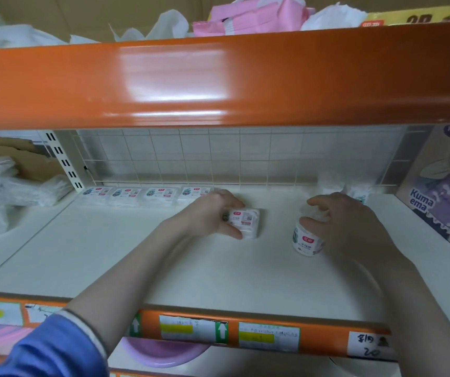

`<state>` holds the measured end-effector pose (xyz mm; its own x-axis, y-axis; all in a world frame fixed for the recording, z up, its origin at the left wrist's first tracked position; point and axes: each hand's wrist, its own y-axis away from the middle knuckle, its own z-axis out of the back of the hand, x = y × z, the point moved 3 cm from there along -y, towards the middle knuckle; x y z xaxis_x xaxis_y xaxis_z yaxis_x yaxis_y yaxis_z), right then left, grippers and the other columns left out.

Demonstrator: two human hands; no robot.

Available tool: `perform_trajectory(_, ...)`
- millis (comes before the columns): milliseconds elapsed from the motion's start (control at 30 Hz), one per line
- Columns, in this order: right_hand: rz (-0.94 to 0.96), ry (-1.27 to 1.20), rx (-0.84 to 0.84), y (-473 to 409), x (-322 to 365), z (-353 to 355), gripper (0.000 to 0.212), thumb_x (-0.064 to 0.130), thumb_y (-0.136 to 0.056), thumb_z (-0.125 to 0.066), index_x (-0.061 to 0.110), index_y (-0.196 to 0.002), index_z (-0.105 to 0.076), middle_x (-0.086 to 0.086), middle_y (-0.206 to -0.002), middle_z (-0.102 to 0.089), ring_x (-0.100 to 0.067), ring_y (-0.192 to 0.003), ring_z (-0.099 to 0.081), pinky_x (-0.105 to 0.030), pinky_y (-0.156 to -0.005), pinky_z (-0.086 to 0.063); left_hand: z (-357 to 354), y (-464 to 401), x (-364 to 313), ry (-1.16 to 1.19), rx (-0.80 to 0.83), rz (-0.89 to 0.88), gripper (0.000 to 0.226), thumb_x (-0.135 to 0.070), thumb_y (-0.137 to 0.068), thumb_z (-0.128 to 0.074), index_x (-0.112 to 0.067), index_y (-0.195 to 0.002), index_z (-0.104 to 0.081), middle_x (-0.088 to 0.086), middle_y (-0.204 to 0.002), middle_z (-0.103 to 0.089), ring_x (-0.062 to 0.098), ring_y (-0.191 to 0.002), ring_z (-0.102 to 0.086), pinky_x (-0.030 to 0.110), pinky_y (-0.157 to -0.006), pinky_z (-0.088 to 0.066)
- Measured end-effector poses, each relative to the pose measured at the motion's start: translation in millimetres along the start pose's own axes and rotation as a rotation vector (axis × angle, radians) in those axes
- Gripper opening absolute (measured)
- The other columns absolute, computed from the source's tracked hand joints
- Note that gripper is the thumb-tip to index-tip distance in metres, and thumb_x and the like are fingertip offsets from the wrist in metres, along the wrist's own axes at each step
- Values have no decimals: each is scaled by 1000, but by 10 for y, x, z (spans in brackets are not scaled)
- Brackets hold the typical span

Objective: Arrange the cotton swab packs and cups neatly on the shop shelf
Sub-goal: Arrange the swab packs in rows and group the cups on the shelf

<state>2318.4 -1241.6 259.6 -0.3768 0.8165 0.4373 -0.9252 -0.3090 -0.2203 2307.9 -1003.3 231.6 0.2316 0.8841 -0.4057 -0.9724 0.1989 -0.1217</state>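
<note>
Left hand (213,213) grips a cotton swab pack (245,223), fingers curled round it, pack lying mid-shelf on the white shelf (164,268). Right hand (346,224) grips a swab cup (306,239) from above, cup upright, near the pack. Four packs (147,194) sit in a row against the wire grid back (218,156).
</note>
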Motion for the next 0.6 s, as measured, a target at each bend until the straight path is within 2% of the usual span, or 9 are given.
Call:
perform_trajectory(67, 2, 9, 7, 0, -2, 13, 39, 36, -85, -60, 21, -121, -59, -4, -119, -58, -20, -107, -55, -29, -82, -36, 40, -113, 15, 20, -4, 14, 56, -26, -64, -85, -14, -113, -64, 2, -112, -59, 15, -103, -53, 20, -86, -38)
perform_trajectory(200, -6, -9, -2, 2, -16, 22, 39, 34, -85, -61, 21, -121, -59, -5, -119, -58, -22, -106, -56, -31, -85, -38, 112, -325, 80, 94, 21, 64, 51, -18, -65, -84, -13, -112, -63, -3, -109, -56, 10, -101, -53, 5, -76, -35)
perform_trajectory(267, 3, 1, -12, 8, -26, 23, 38, 34, -85, -61, 21, -121, -59, -5, -119, -58, -21, -104, -56, -30, -84, -37, 133, -423, 131, 95, 27, 81, 52, -17, -66, -84, -12, -114, -62, -1, -112, -56, 11, -103, -52, 3, -76, -34)
perform_trajectory(433, -10, -33, 80, -1, -43, 18, 44, 36, -88, -60, 20, -128, -53, -6, -125, -54, -26, -113, -52, -36, -92, -41, 165, -642, 247, 51, 89, 140, 52, -27, -68, -83, -21, -115, -61, -7, -116, -57, 11, -109, -52, 22, -92, -40)
perform_trajectory(600, 12, 19, -11, 13, -33, 35, 39, 34, -85, -61, 21, -122, -59, -7, -119, -59, -23, -106, -56, -30, -81, -38, 152, -756, 313, 29, 112, 183, 52, -30, -70, -81, -22, -117, -61, -4, -119, -58, 10, -111, -52, 24, -95, -40)
